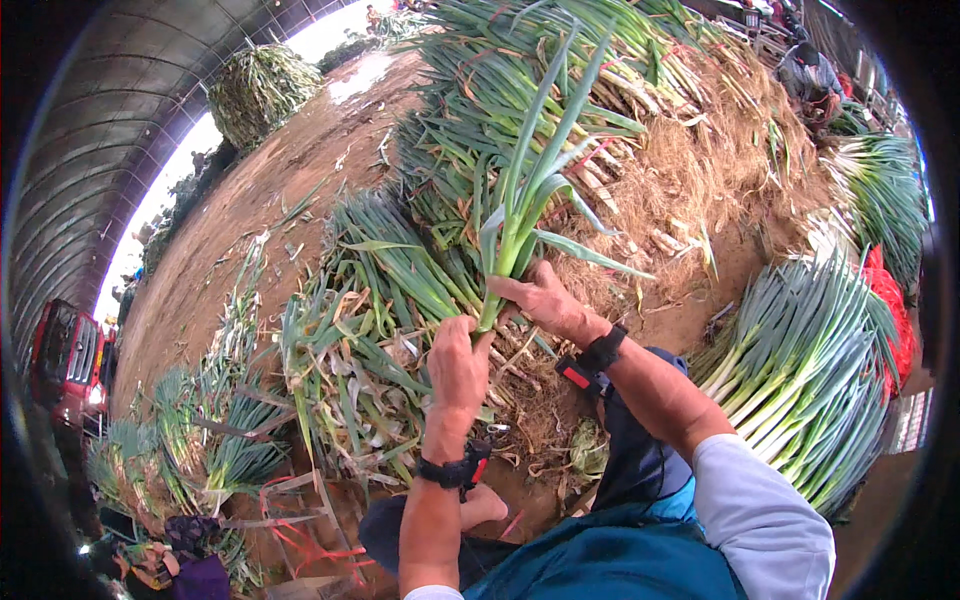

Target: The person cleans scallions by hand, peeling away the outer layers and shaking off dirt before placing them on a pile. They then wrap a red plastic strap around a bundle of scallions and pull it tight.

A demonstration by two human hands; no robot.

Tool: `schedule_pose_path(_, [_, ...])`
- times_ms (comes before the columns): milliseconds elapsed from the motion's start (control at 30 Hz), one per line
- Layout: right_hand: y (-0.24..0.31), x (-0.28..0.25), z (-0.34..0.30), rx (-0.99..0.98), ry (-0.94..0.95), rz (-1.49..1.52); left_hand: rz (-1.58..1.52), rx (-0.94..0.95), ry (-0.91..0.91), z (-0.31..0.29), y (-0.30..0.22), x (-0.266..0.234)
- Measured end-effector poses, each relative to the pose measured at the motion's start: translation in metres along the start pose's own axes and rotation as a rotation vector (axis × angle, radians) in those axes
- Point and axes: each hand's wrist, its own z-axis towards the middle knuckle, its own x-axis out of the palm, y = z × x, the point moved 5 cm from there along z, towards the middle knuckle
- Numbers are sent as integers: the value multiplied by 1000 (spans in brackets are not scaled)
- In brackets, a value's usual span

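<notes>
Far left: one ribbed, arched roof (80, 150), thin and curved, above a red vehicle (68, 355); below it, several loose bundles of green onions (180, 420), spiky and dull green, beside red ribbon (300, 540), tangled and glossy. Next: one bale of leaves (262, 95), rounded and shaggy. Next: a heap of trimmings (345, 400), limp, papery, green to straw-yellow. At centre, the worker's left hand (458, 370), fingers curled around the low end of one long green onion (515, 235), its pale, smooth stem fanning into flat, waxy leaves, one bent over; the right hand (548, 300) pinches the same stem just above. Behind: a broad pile of onions (470, 130), densely layered. Rightward: root litter (665, 215), brown, hairy and matted; one bundle of cleaned onions (800, 370), sleek, white-stemmed, against crinkled red plastic sheeting (885, 310); another person (808, 80), bent low at the upper right. Edges and room: left of the pile, a wide slope of earth floor (230, 250) lies mostly open; at centre, trimmings crowd close to the left hand; right, a small patch of bare soil separates root litter from cleaned bundle, whose near edge is close beside the right arm.
</notes>
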Motion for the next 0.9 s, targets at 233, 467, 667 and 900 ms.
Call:
schedule_pose_path(233, [-21, 26, 7, 17, -46, -18, 321, 205, 143, -13, 15, -4])
schedule_pose_path(467, [-22, 7, 31, 35, -262, 302, 469, 234, 459, -84, 54, -28])
schedule_pose_path(667, [-20, 33, 30, -13, -76, 506, 270, -423, 709, -137, 111, -49])
schedule_pose_path(900, [-33, 99, -8, 73, 183, 344, -1621, -687, -311, -42, 88, -41])
